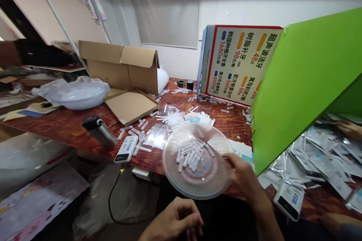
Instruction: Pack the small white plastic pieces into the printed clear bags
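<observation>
Wood-grain table (70,126) spans my remote feed. Green panel (296,94) stands beyond and right of the right hand. Cardboard box (113,66) sits well beyond the left hand, off to its left. Round translucent tray (181,184) is at the right hand (239,171), which I see pinching its right rim. Left hand (175,220) is just nearer than the tray, apart from it, fingers loosely curled, thumb off the index. Steel bottle (103,133): beyond and left of the left hand. Small white pieces (192,154) lie in the tray, left of the right hand's fingers.
</observation>
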`<state>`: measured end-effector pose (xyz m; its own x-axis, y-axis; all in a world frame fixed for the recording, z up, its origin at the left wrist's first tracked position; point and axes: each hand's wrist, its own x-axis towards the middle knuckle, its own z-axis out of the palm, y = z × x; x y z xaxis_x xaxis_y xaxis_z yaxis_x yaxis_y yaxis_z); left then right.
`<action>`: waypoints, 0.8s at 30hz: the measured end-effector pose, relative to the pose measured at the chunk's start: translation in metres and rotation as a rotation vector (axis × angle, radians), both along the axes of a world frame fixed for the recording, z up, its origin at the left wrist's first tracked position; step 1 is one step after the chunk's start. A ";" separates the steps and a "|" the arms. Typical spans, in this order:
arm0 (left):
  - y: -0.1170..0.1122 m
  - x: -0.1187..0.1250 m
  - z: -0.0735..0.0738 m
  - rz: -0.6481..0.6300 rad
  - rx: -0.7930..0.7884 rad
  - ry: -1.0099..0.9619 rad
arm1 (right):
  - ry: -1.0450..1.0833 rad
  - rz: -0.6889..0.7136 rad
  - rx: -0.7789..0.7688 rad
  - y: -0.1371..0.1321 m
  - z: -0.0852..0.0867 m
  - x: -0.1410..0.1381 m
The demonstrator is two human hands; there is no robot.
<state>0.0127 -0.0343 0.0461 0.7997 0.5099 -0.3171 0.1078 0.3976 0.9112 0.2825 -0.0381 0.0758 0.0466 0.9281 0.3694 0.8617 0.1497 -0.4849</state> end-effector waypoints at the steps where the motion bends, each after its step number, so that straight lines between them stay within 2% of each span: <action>1: 0.005 -0.004 0.004 0.026 0.036 0.003 | -0.086 0.192 -0.133 0.024 0.001 -0.012; 3: 0.013 -0.015 0.010 0.100 0.121 0.008 | -0.322 0.445 -0.324 0.064 -0.001 -0.031; 5: 0.019 -0.030 0.010 0.199 0.181 0.010 | -0.562 0.578 -0.404 0.090 -0.011 -0.046; 8: 0.021 -0.054 -0.002 0.355 0.186 0.000 | -0.781 0.659 -0.453 0.106 -0.038 -0.062; 11: 0.022 -0.074 -0.019 0.453 0.171 0.006 | -0.841 0.667 -0.483 0.109 -0.062 -0.069; 13: 0.026 -0.083 -0.027 0.485 0.178 0.036 | -0.841 0.664 -0.481 0.110 -0.069 -0.068; 16: 0.042 -0.091 -0.030 0.547 0.263 0.113 | -0.798 0.643 -0.473 0.109 -0.063 -0.061; 19: 0.069 -0.098 -0.027 0.599 0.448 0.235 | -0.714 0.573 -0.418 0.106 -0.047 -0.052; 21: 0.096 -0.100 -0.026 0.613 0.626 0.416 | -0.669 0.529 -0.370 0.105 -0.040 -0.050; 23: 0.129 -0.099 -0.027 0.630 0.856 0.729 | -0.627 0.531 -0.367 0.105 -0.040 -0.053; 24: 0.147 -0.097 -0.029 0.653 0.881 0.799 | -0.593 0.543 -0.375 0.106 -0.043 -0.056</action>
<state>-0.0842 0.1126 0.0171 0.0887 0.9949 0.0486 0.7402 -0.0985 0.6652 0.2268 0.0677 0.0326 -0.5381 0.8312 -0.1400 0.8429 0.5320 -0.0809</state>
